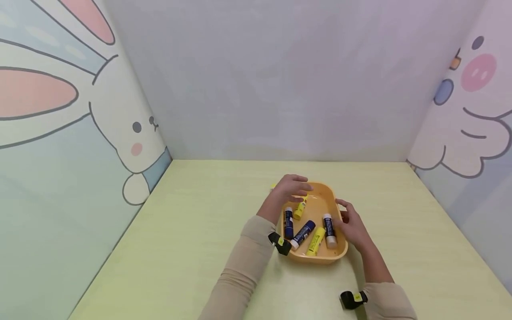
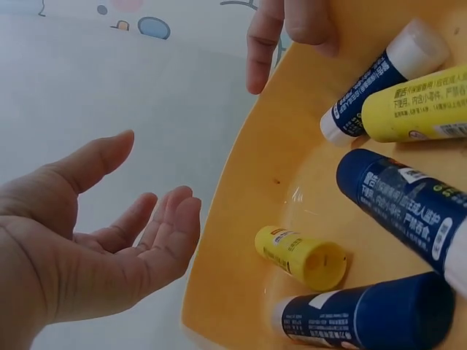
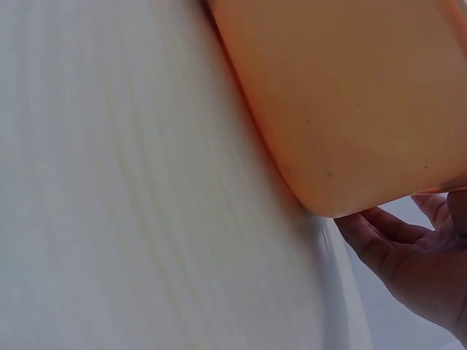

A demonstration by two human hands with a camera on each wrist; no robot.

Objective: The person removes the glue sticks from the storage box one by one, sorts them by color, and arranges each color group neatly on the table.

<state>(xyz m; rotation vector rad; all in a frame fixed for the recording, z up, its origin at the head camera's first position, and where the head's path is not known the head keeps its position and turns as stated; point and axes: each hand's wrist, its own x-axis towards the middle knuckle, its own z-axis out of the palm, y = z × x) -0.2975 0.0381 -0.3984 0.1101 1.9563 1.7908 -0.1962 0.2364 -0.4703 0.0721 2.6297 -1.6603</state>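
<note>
An orange plastic tray (image 1: 320,204) holds several glue sticks. Dark blue ones include a stick (image 1: 289,223) by the left wall and another (image 1: 329,229) near the right wall; a yellow glue stick (image 1: 316,242) lies between them toward the front. My left hand (image 1: 289,189) hovers at the tray's far left, holding nothing; its fingers are loosely bent beside the wall in the left wrist view. A smaller yellow glue stick (image 2: 300,257) lies inside near that hand. My right hand (image 1: 352,224) grips the tray's right rim, thumb over the edge and fingers along the outside.
A small yellow and white item (image 1: 273,187) shows beyond the tray's far left corner, partly hidden by my left hand. The pale wooden table (image 1: 192,231) meets a plain back wall (image 1: 280,89) and side walls with cartoon animals.
</note>
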